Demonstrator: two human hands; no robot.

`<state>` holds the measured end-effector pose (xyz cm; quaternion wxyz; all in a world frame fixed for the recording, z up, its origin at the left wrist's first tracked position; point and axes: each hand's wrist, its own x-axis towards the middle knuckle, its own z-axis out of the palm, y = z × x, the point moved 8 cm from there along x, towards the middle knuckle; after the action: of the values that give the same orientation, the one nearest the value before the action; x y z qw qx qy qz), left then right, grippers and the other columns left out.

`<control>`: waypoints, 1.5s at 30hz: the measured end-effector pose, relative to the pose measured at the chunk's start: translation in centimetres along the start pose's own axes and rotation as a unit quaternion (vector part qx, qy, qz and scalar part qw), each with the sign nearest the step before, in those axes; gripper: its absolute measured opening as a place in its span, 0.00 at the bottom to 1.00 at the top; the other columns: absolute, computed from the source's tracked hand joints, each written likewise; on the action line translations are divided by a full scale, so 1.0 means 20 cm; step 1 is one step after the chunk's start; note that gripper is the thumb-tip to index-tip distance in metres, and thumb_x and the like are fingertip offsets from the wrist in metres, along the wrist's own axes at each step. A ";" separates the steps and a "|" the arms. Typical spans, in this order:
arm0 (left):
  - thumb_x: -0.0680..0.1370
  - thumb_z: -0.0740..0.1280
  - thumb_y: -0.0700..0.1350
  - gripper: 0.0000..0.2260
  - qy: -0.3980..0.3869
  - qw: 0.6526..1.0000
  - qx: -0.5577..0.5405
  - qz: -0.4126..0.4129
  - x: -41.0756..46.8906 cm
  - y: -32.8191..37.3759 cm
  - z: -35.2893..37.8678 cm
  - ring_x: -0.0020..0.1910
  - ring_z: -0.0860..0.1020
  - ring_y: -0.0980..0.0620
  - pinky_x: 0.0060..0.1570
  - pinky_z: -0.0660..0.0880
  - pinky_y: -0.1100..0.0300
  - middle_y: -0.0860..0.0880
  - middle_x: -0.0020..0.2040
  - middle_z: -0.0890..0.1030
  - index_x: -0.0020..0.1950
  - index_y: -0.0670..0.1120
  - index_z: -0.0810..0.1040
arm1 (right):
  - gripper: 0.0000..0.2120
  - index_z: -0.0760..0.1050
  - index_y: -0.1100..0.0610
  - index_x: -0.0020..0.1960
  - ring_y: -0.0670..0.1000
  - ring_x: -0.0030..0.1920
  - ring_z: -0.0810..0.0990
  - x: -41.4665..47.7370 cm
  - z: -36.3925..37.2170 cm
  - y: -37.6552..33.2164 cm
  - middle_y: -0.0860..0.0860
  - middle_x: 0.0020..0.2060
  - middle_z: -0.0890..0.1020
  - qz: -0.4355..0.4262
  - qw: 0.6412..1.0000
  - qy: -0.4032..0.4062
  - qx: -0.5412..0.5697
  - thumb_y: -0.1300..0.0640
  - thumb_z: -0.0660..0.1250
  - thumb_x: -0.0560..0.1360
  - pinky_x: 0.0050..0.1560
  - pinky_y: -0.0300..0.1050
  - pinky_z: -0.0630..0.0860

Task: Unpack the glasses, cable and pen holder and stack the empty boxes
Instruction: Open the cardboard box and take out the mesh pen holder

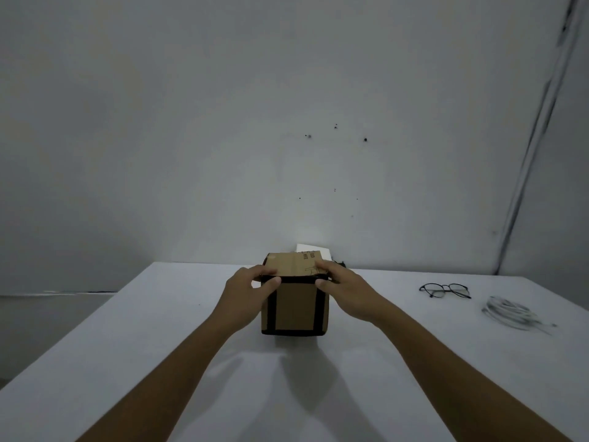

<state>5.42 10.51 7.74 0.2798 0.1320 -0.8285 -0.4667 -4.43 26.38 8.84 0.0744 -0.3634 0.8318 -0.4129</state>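
A brown cardboard box [294, 306] with black tape along its edges stands in the middle of the white table [159, 330]. My left hand [247, 293] grips its top left corner, thumb on the front edge. My right hand [345, 290] grips the top right corner, fingers lying on the raised brown flap [291, 264]. Black-rimmed glasses [445, 290] lie on the table to the right. A coiled white cable [510, 312] lies farther right, near the table's edge. The box's inside is hidden and no pen holder shows.
A white box [314, 249] peeks out behind the cardboard box at the table's far edge, with a small dark object [339, 263] beside it. A grey wall rises right behind the table. The table drops off on the left.
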 end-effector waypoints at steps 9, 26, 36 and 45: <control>0.75 0.67 0.49 0.08 -0.024 0.999 0.012 0.024 -0.18 0.08 0.27 0.46 0.77 0.53 0.54 0.78 0.50 0.51 0.52 0.76 0.54 0.55 0.79 | 0.21 0.64 0.52 0.72 0.50 0.69 0.67 -0.29 -0.16 0.19 0.49 0.70 0.69 0.036 0.999 0.029 -0.005 0.55 0.58 0.79 0.67 0.42 0.62; 0.71 0.65 0.59 0.25 -0.086 0.980 0.148 0.106 -0.11 0.24 0.52 0.67 0.64 0.48 0.66 0.64 0.55 0.47 0.66 0.69 0.64 0.49 0.70 | 0.19 0.66 0.55 0.69 0.51 0.63 0.72 -0.32 -0.23 0.28 0.52 0.66 0.74 0.098 0.994 0.053 0.009 0.53 0.57 0.79 0.53 0.38 0.67; 0.74 0.59 0.64 0.29 -0.084 0.966 0.219 0.106 -0.08 0.17 0.58 0.68 0.63 0.50 0.67 0.63 0.53 0.50 0.70 0.65 0.69 0.48 0.63 | 0.22 0.61 0.52 0.72 0.52 0.59 0.73 -0.24 -0.22 0.29 0.54 0.67 0.72 0.113 0.992 0.059 -0.007 0.54 0.54 0.78 0.39 0.33 0.68; 0.73 0.60 0.63 0.29 -0.084 0.968 0.213 0.103 -0.08 0.16 0.58 0.68 0.63 0.49 0.67 0.65 0.48 0.50 0.69 0.65 0.68 0.48 0.63 | 0.20 0.64 0.55 0.69 0.46 0.47 0.72 -0.21 -0.19 0.27 0.53 0.64 0.74 0.124 0.992 0.014 0.010 0.58 0.53 0.78 0.35 0.34 0.65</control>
<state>-0.08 21.17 5.23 0.2213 0.0626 -0.9386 -0.2573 -5.92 33.68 6.52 0.1171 -0.2506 0.8671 -0.4142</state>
